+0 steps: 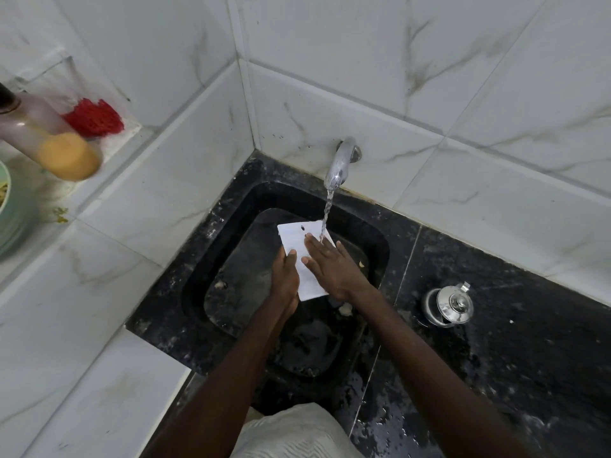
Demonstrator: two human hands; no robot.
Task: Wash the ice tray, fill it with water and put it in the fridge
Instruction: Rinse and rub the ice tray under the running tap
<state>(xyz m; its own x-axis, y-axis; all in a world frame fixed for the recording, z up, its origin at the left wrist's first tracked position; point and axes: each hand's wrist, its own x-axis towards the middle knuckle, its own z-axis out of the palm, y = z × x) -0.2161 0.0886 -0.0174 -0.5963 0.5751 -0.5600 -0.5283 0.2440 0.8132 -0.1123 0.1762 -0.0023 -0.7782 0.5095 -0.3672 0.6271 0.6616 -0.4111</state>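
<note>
Here, over the middle of the black stone sink (231, 200), the white ice tray (294, 234) is held lengthwise, its far end under the chrome tap (340, 161) that juts from the tiled wall at the sink's back edge; a stream of water (327, 209) falls from the spout and lands on the tray's far right corner, just beside the fingertips there. The left hand (285, 276) grips the tray's left long edge, thumb on top and fingers curled beneath; the right hand (334, 267) lies flat on the upper face, fingers straight and slightly spread, palm pressing down. The face turned up looks flat, with a couple of small dark marks near the far end; whether compartments lie underneath cannot be told. A few pale scraps (220, 285) sit on the sink floor. On the wet black counter (529, 358), right of the sink, stands a small steel pot with a knobbed lid (451, 304); on the marble ledge at the left edge are a bottle of yellow liquid (62, 150), a red scrubber (94, 117) and green plates (10, 219).
</note>
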